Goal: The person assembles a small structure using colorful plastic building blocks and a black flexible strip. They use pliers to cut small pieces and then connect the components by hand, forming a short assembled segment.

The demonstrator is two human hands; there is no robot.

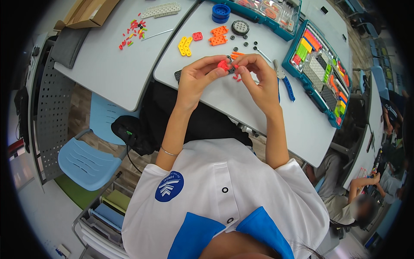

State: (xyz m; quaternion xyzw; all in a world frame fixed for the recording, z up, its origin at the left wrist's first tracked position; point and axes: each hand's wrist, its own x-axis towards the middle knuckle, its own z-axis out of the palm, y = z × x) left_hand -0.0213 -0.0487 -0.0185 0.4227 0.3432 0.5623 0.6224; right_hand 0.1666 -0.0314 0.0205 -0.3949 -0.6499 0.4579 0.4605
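Over the near part of the table, my left hand (199, 75) pinches a small red plastic building piece (223, 65) between thumb and fingertips. Close beside it, the fingertips of my right hand (258, 80) are closed on a small red connector peg (236, 67). A few red pegs (236, 78) show just below the right fingertips. Behind my hands lie orange bars (236, 55), partly covered by the fingers. A dark perforated piece (177, 76) sticks out beside my left wrist.
Yellow angled beams (185, 46), orange plates (218, 40), a blue wheel hub (221, 14) and a black wheel (239, 28) lie farther back. To the right are blue-handled pliers (284, 80) and a teal parts case (317, 69). Loose pegs (133, 32) lie on the left table.
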